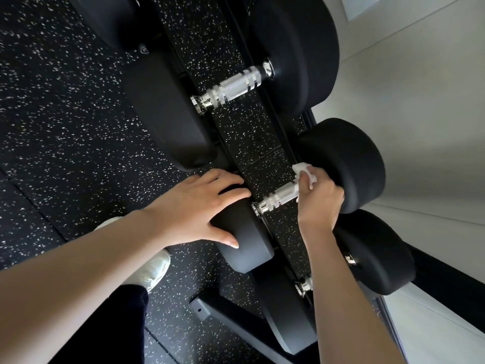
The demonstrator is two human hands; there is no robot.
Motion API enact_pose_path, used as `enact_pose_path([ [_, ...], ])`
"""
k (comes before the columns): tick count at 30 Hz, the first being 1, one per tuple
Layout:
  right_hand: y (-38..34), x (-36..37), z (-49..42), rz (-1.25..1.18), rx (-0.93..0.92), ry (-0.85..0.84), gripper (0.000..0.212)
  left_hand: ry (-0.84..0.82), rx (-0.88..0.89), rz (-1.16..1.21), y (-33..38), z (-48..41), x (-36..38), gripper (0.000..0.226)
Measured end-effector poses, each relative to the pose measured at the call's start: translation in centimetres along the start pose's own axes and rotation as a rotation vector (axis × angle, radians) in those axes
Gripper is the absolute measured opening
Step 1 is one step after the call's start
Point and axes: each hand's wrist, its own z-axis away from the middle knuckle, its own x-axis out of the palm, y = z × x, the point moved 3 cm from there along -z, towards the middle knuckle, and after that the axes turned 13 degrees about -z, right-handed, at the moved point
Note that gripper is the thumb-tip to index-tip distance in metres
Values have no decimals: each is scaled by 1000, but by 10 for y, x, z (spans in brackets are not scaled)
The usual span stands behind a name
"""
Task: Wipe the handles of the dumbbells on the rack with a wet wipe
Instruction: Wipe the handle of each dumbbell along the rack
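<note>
Three dumbbells (296,61) racked, perhaps a fourth at 11 o'clock. Right hand (320,203) curled round one wipe (301,170), wrapped on middle handle (275,199) at its 3 o'clock end; left hand (199,208) flat, fingers spread, on 9 o'clock head (249,248).

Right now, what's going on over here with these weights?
A person is cleaning a row of dumbbells. Their right hand holds a white wet wipe wrapped round the chrome handle of one dumbbell, close to its far end. Their left hand rests with spread fingers on that dumbbell's near black head, probably to steady it. The larger dumbbell's handle further along is bare, with nobody touching it.
</note>
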Motion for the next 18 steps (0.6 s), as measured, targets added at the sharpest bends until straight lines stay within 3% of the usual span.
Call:
enact_pose_path([
  [10,6,5,19,-139,-73,217,18,21,15,-36,1,-1,1,87],
  [18,22,1,29,-398,116,226,16,-40,17,-124,5,-1,-4,92],
])
